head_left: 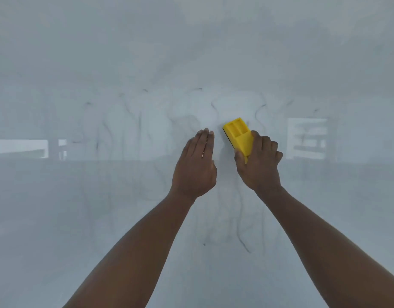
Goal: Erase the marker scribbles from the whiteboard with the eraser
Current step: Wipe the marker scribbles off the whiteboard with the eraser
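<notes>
Eraser [238, 135], yellow, sits gripped in my right hand [259, 162], pressed to the whiteboard [125, 52] amid faint grey smears [133, 121]; my left hand [197, 163] lies flat, fingers extended, just beside it.

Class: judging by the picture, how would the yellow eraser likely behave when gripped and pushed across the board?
The yellow eraser looks like hollow moulded plastic, so probably stiff and light. Its dark underside likely glides on the glossy whiteboard. The right hand wraps it easily.
</notes>
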